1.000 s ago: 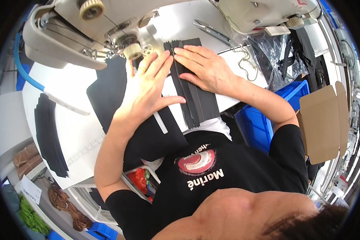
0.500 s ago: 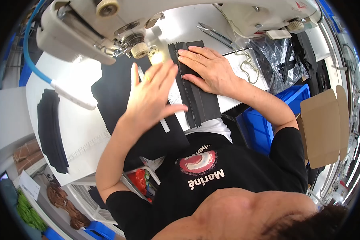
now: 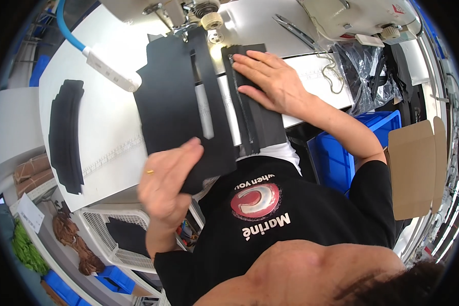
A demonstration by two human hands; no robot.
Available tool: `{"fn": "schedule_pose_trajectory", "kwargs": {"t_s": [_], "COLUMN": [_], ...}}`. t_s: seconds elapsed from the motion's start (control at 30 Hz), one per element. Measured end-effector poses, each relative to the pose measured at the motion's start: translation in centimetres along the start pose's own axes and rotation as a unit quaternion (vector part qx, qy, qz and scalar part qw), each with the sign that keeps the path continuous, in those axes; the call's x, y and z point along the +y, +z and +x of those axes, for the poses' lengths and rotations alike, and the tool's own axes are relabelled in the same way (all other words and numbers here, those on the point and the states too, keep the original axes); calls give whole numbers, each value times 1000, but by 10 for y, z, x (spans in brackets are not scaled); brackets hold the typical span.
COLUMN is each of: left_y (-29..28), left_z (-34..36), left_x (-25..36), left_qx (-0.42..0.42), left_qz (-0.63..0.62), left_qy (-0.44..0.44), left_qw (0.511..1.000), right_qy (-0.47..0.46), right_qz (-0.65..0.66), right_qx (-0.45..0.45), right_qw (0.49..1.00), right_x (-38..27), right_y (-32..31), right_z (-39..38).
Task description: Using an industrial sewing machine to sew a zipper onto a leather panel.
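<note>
My right hand (image 3: pixel 278 84) lies flat, fingers stretched out, on a black fabric strip with a zipper (image 3: pixel 246 120). Left of it a larger black fabric panel (image 3: pixel 171 92) with a long narrow slot cut through it lies under the sewing machine head (image 3: pixel 186 25); white shows through the slot. Somewhat blurred, my left hand (image 3: pixel 166 178) is over the panel's near left edge, fingers extended and nothing visible in them. A narrow white gap separates the panel from the zipper strip.
A stack of black fabric pieces (image 3: pixel 66 135) lies on the table's left. Black-handled snips (image 3: pixel 296 31) and a loose cord (image 3: pixel 332 76) lie beyond my right hand. A lamp (image 3: pixel 109 71) hangs over the panel. Blue bin (image 3: pixel 336 153), cardboard box (image 3: pixel 412 171) and white basket (image 3: pixel 99 232) stand around.
My left hand has moved from above the slot down toward the panel's near left edge. The slot is now uncovered. My right hand stays on the zipper strip; the whole view has shifted.
</note>
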State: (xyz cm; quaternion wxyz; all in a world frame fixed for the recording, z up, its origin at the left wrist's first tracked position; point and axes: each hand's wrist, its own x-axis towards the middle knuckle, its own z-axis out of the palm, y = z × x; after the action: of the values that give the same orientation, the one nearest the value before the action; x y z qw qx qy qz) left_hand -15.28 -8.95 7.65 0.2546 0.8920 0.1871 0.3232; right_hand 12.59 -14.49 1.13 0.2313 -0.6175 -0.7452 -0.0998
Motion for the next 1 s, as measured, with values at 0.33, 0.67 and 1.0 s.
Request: {"fn": "schedule_pose_trajectory", "kwargs": {"t_s": [0.33,0.67,1.0], "left_y": [9,59,58], "left_z": [-6,-45,-44], "left_x": [-1,-7,-4], "left_qx": [-65,-31,-41], "left_qz": [-12,57,69], "left_qy": [25,-31,-42], "left_qw": [997,997,996], "right_qy": [-46,-44,-51], "right_qz": [6,9,2], "right_qx": [-76,-25,-25], "right_qw": [996,999,998], "right_x": [-8,-9,-9], "right_y": [28,30,29], "right_z": [34,36,36]}}
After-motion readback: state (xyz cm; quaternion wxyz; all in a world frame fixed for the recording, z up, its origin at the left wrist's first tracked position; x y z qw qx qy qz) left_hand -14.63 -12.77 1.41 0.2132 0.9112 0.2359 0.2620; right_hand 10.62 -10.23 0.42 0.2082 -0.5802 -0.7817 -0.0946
